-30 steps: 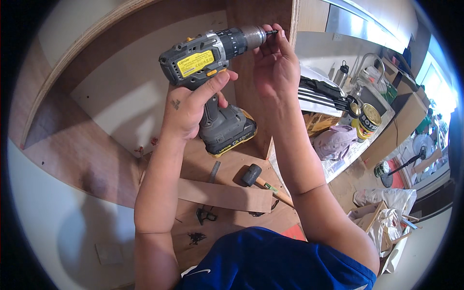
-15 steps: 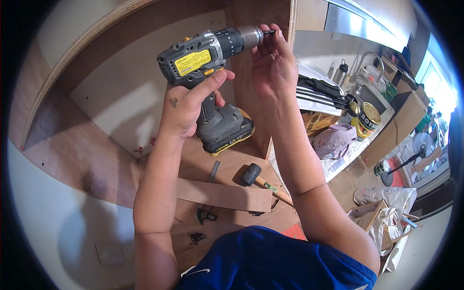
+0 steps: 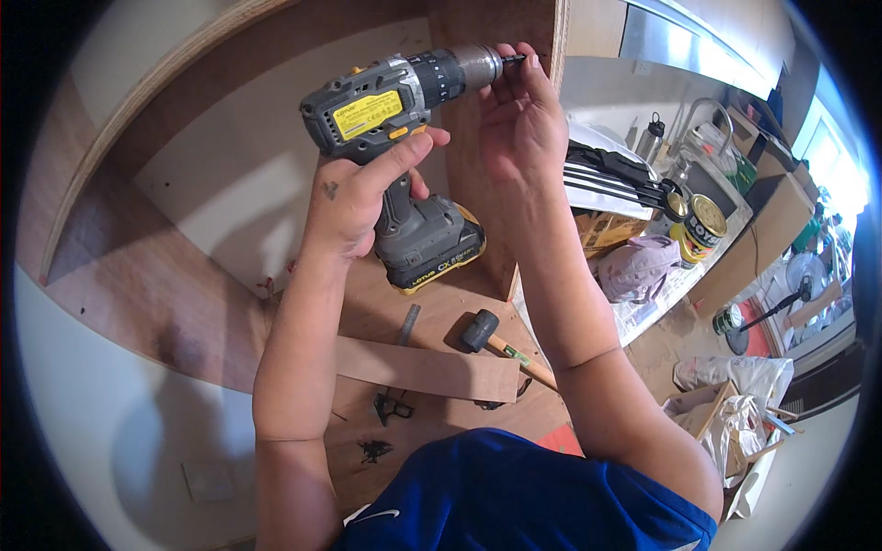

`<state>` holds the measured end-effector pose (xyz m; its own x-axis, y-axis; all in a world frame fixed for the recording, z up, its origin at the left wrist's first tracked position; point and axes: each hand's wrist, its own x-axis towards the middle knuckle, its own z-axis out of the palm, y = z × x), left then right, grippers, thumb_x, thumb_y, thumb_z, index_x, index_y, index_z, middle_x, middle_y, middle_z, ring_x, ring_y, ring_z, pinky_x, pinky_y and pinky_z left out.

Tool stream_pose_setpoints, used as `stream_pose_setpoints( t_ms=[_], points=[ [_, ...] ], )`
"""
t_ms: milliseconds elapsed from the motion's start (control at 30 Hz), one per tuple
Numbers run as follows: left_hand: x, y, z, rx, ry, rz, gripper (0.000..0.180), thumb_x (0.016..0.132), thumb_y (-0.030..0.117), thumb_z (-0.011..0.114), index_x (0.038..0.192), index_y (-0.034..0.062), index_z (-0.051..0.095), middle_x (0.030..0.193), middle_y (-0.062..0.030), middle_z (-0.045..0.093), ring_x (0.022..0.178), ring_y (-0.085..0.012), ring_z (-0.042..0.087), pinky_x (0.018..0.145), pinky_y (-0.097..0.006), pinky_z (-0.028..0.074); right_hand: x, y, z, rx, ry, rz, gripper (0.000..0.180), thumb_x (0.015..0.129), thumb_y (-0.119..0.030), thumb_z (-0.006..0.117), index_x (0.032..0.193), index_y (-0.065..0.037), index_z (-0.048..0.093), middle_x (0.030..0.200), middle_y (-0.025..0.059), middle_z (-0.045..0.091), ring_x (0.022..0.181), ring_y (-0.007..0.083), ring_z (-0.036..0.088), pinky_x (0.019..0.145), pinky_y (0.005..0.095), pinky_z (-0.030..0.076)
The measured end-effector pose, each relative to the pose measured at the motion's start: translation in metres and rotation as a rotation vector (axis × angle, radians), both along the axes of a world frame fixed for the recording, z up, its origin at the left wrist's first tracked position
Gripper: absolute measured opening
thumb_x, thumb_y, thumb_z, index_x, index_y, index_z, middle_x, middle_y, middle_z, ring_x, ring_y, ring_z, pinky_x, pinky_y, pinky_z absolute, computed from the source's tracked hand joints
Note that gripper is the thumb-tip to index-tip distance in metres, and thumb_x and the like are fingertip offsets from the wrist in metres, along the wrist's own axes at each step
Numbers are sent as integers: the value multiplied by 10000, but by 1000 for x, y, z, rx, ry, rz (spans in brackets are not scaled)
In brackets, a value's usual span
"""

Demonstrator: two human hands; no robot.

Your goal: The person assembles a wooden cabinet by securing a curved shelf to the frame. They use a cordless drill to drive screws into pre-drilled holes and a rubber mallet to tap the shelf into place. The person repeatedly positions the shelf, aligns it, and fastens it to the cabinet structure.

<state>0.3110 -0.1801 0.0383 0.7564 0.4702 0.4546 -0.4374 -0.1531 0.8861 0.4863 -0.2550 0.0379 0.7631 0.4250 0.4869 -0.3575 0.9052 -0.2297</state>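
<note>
A grey and black cordless drill (image 3: 367,115) with a yellow label is held up in front of me, its chuck pointing right. My left hand (image 3: 358,202) is wrapped round its handle, thumb along the side below the body. At the chuck's front, my right hand (image 3: 522,133) pinches a thin dark bit (image 3: 512,60) between thumb and fingertips. Behind those fingertips stands an upright wooden panel (image 3: 482,156); whether the bit touches it I cannot tell. Below the drill's battery lie a rubber mallet (image 3: 480,331) and a flat wooden board (image 3: 432,369).
A curved plywood cabinet edge (image 3: 110,138) rises at the left. Dark screws (image 3: 374,451) lie in a small pile on the wooden surface. At the right, a counter holds a yellow can (image 3: 706,220), a bottle (image 3: 650,138) and a bundled cloth (image 3: 638,266). Bags (image 3: 735,372) lie at lower right.
Hardly anything differs. The drill and both hands have shifted very slightly to the right, with the same grip on the handle and the bit.
</note>
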Motion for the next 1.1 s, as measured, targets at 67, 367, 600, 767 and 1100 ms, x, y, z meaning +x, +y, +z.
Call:
stream_pose_setpoints(
  t_ms=[67, 367, 600, 767, 1100],
  points=[
    [0, 0, 2, 3, 10, -1, 326, 929, 228, 773, 1164, 15, 697, 1091, -117, 748, 678, -131, 647, 638, -296, 558, -1, 0, 0, 4, 13, -7, 207, 1076, -214, 566, 1215, -65, 605, 1082, 79, 712, 888, 150, 654, 781, 322, 579],
    [1, 4, -1, -7, 21, 0, 297, 905, 191, 783, 1132, 19, 701, 995, -90, 728, 657, -143, 631, 620, -296, 542, 1, 2, -1, -4, 35, -20, 257, 1060, -228, 582, 1256, -61, 592, 1098, 83, 710, 889, 163, 649, 775, 317, 567],
    [2, 1, 0, -29, 2, 35, 291, 874, 177, 816, 1081, 11, 694, 935, -99, 711, 645, -148, 620, 592, -294, 523, 0, 2, 0, 2, 40, -13, 290, 1043, -240, 594, 1266, -55, 586, 1113, 95, 703, 933, 178, 659, 805, 308, 567],
    [0, 1, 1, -41, 24, 33, 289, 874, 179, 817, 1075, 14, 691, 924, -93, 702, 638, -148, 622, 584, -297, 522, -2, -1, 3, -9, 75, 0, 327, 1040, -229, 595, 1301, -34, 573, 1163, 107, 692, 1026, 202, 677, 839, 306, 568],
    [1, -2, 2, -34, 25, 50, 310, 867, 195, 823, 1084, 18, 691, 933, -96, 712, 637, -151, 627, 586, -300, 526, -3, 1, 4, 45, 92, 17, 375, 1039, -199, 592, 1356, -6, 544, 1215, 129, 680, 1123, 246, 665, 958, 342, 557]
  ],
)
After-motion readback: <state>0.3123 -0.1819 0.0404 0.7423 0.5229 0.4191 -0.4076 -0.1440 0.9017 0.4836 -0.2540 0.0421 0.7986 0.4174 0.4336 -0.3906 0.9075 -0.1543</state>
